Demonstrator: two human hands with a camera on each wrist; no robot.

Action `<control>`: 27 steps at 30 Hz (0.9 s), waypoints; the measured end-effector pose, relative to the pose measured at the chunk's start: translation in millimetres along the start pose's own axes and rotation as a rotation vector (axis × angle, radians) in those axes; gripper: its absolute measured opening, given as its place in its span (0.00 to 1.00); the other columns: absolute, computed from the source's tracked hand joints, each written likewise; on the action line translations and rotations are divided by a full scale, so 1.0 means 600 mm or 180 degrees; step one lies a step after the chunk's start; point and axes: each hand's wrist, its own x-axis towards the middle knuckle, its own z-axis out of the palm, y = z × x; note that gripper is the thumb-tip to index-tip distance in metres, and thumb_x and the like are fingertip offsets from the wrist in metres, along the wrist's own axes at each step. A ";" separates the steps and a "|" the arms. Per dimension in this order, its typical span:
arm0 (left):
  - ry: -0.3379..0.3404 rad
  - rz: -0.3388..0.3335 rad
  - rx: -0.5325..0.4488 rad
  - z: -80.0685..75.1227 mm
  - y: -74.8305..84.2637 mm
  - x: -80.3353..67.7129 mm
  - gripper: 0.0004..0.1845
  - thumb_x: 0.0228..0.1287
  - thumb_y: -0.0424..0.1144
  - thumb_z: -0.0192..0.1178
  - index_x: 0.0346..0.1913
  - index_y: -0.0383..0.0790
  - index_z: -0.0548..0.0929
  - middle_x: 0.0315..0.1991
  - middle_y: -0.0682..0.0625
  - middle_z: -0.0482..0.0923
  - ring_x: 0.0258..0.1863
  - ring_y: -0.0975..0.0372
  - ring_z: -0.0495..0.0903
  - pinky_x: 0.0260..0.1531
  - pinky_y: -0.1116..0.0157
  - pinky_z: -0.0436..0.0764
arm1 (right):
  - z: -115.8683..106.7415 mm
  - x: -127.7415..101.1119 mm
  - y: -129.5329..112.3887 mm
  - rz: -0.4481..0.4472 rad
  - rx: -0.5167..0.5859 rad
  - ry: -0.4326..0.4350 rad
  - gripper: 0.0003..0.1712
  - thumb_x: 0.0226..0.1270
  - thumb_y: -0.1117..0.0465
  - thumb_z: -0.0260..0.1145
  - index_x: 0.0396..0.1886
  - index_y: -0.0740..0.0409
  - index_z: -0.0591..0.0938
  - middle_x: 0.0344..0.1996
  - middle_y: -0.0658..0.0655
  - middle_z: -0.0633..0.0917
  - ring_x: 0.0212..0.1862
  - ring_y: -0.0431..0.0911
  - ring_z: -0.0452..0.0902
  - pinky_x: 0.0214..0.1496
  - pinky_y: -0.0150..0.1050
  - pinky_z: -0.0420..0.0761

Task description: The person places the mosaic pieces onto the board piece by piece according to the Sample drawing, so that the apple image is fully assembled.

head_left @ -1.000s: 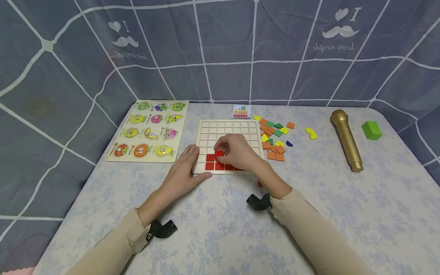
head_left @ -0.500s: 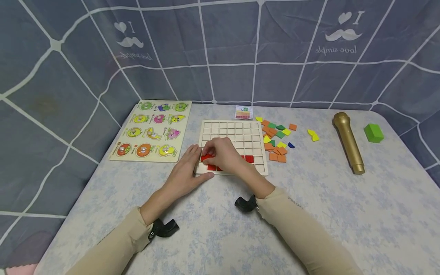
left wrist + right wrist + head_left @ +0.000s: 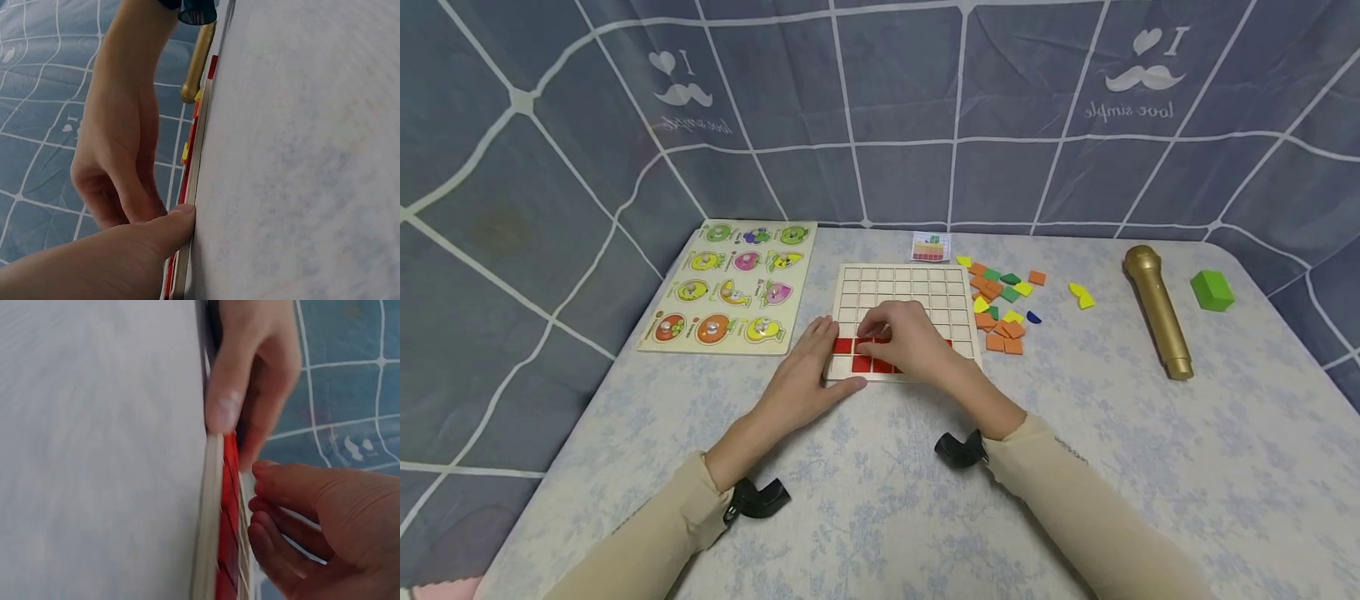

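Note:
A pale grid board (image 3: 902,273) lies on the table with red square tiles (image 3: 843,346) in its two rows of cells nearest the front edge. My left hand (image 3: 797,375) rests at the board's near left corner, fingers straight along the left side and thumb by the front edge. Over the second row hovers my right hand (image 3: 916,340), its bent fingertips close above the red tiles and covering part of them. In the right wrist view the fingers of my right hand (image 3: 337,519) are spaced apart, and no tile shows between them.
Loose orange, green and yellow pieces (image 3: 988,287) lie right of the board, with a blue piece (image 3: 1033,317). A small pattern card (image 3: 931,247) sits behind it. Left stands a fruit puzzle board (image 3: 726,287); far right, a gold microphone-shaped stick (image 3: 1157,312) and green block (image 3: 1212,290).
My right hand moved left over the second row, then back slightly right. A red tile now fills that row's left-end cell, which was bare. My left hand stayed in place.

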 end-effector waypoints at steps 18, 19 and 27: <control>0.0024 0.0011 0.0023 -0.001 0.003 -0.001 0.54 0.66 0.55 0.72 0.81 0.26 0.57 0.85 0.35 0.50 0.86 0.44 0.47 0.81 0.42 0.57 | -0.112 -0.138 0.053 0.0496 -0.0257 0.0046 0.06 0.66 0.61 0.77 0.29 0.52 0.88 0.26 0.46 0.86 0.32 0.41 0.80 0.39 0.39 0.83; 0.0025 0.0013 0.0019 -0.001 0.003 -0.001 0.54 0.66 0.55 0.72 0.81 0.26 0.57 0.85 0.35 0.50 0.86 0.44 0.47 0.81 0.42 0.57 | -0.115 -0.146 0.056 0.0501 -0.0297 0.0037 0.07 0.66 0.61 0.77 0.28 0.52 0.88 0.25 0.46 0.85 0.31 0.40 0.80 0.38 0.38 0.82; 0.0026 0.0006 0.0021 0.000 0.003 -0.002 0.54 0.66 0.56 0.72 0.81 0.26 0.57 0.85 0.35 0.50 0.86 0.45 0.47 0.81 0.42 0.57 | -0.121 -0.203 0.068 0.0528 -0.0419 0.0018 0.10 0.64 0.60 0.79 0.26 0.49 0.85 0.20 0.43 0.80 0.26 0.39 0.75 0.31 0.33 0.76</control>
